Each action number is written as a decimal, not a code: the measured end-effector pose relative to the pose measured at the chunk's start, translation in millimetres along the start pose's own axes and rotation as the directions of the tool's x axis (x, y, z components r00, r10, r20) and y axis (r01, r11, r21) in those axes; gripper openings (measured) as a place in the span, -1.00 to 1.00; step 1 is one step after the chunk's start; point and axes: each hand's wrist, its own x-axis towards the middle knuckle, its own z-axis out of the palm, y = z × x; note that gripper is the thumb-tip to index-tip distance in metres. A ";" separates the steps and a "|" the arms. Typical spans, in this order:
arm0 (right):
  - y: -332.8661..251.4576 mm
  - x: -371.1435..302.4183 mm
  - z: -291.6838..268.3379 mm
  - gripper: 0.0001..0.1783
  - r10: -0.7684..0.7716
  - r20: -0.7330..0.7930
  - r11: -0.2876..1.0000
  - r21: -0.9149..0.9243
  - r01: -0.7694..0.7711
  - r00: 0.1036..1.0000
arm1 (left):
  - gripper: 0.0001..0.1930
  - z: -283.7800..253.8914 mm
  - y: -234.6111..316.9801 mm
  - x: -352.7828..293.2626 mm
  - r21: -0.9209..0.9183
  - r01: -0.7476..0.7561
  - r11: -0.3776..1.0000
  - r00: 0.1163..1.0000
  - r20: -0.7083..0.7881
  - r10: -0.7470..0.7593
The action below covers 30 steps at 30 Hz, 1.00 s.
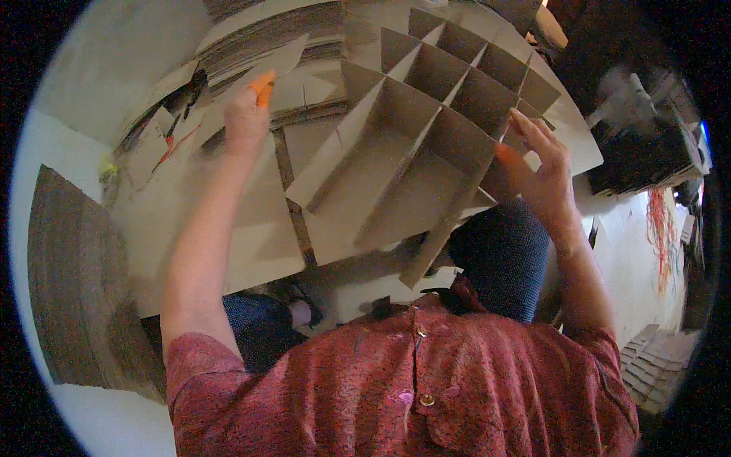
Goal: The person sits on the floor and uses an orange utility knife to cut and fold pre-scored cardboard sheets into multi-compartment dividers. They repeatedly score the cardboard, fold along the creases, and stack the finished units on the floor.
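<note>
Brown cardboard, folded into upright walls that cross one another, makes up the big divider grid on the worktop, to the right of middle, in front of the person in the red shirt. From where I stand, it lies between the two hands, and the right hand is by far the nearer: it is right at the grid's right side, fingertips up against or just beside the wall there. I can't tell whether they touch. Its thumb and fingers are held wide apart, and the orange wrap on the thumb is blurred.

The left hand is well apart from the grid, out to the left and reaching away from the body, with an orange wrap on one digit. Its fingers are curled in narrow, and a pale cardboard strip starts right at their tips; whether they grip it I can't say. That strip's long axis slants up and to the right, much the way the grid's longer near panels run. From the left fingers, the grid lies across to the right.

Behind the strip is a stack of cardboard, and a red-handled tool lies to the left of that hand.
</note>
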 end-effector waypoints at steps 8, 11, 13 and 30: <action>-69.6 12.3 1.8 -0.72 0.583 0.319 0.073 0.895 -0.439 0.747 | -0.68 -48.4 172.2 -35.6 -0.494 -0.460 0.738 0.830 0.056 0.555; -69.2 -2.3 -25.0 -0.79 0.567 0.085 0.449 0.802 -0.393 0.819 | -0.60 -42.1 140.0 -28.8 -0.580 -0.031 0.814 0.993 0.075 0.091; -65.8 -17.7 -42.7 -0.82 0.470 -0.067 0.707 0.626 -0.330 0.880 | -0.59 -53.1 117.4 -2.7 -0.470 0.315 0.824 0.947 0.097 -0.306; -42.9 -97.5 17.0 -0.90 0.427 0.288 0.663 0.544 -0.514 0.857 | -0.69 -7.2 33.9 -31.8 -0.380 0.554 0.740 0.820 0.403 -0.407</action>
